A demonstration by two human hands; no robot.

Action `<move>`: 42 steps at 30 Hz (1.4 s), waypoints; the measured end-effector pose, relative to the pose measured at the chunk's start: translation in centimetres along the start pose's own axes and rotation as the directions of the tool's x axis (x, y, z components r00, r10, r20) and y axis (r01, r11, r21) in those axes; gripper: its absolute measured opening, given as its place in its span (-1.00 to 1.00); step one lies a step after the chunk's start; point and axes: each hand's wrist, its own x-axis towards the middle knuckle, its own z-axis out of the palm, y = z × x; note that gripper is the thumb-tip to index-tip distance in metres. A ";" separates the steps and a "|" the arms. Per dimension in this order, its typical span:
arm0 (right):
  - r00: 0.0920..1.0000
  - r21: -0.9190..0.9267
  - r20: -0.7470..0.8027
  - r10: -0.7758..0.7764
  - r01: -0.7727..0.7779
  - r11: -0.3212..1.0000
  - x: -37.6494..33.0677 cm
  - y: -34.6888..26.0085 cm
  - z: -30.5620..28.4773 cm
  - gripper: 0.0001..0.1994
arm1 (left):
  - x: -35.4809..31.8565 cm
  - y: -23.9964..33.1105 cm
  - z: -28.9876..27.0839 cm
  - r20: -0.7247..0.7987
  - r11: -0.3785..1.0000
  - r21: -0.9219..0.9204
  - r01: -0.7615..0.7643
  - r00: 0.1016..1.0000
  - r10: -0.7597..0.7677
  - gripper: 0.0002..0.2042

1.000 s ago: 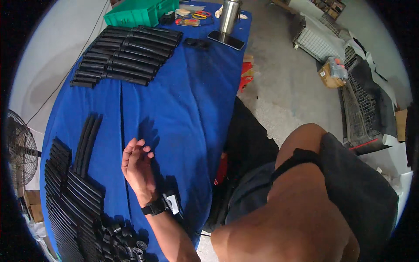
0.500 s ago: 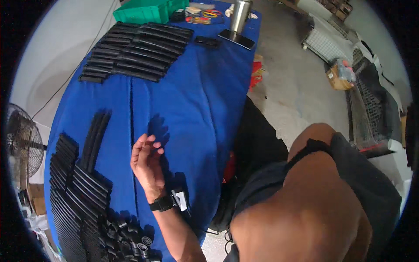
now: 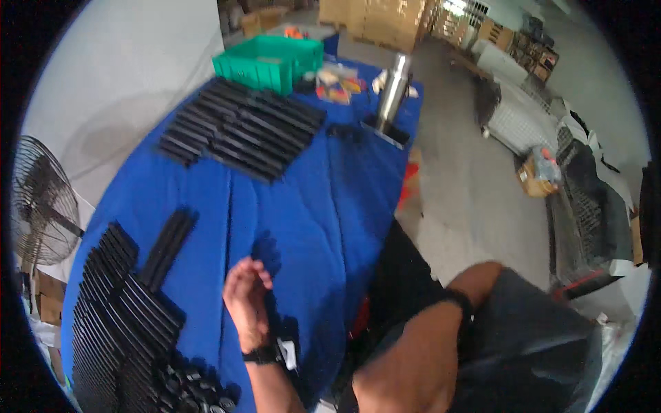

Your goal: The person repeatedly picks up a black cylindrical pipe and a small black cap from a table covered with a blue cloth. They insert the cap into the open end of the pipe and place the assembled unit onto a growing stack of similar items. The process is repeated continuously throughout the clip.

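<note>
The left hand (image 3: 246, 303) hovers over the blue bench (image 3: 323, 206), fingers (image 3: 260, 274) curled, holding nothing; black strips (image 3: 127, 303) lie sorted left of them. The right hand is hidden.

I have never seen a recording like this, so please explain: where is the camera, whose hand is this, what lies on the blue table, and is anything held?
The picture comes from a wide fisheye camera worn on a person's head, looking down, so straight edges bend near the rim. No machine is here, only a person with bare hands. The left hand, with a black watch on the wrist, hovers over the blue table, fingers curled, apparently holding nothing. The right hand is hidden behind the knee. On the table lie rows of black strips, near and far, a pile of small black parts, a green bin and a steel bottle. A fan stands at the left.
</note>
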 end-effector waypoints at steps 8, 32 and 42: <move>0.911 0.088 0.392 -0.126 0.099 0.991 0.0 1.9 -0.9 -0.71 | 0.1 0.0 -1.2 -0.062 0.998 -0.037 0.055 0.996 -0.057 -0.80; 0.751 0.536 -0.659 0.030 0.442 0.720 1.0 4.5 3.4 -0.80 | 0.0 -0.2 -2.3 -0.020 0.999 0.053 0.010 1.000 -0.009 -0.72; 0.741 0.487 -0.672 -0.017 0.459 0.743 -2.2 6.4 2.7 -0.75 | 1.0 -0.7 -3.1 -0.018 0.998 0.049 0.045 0.999 -0.044 -0.68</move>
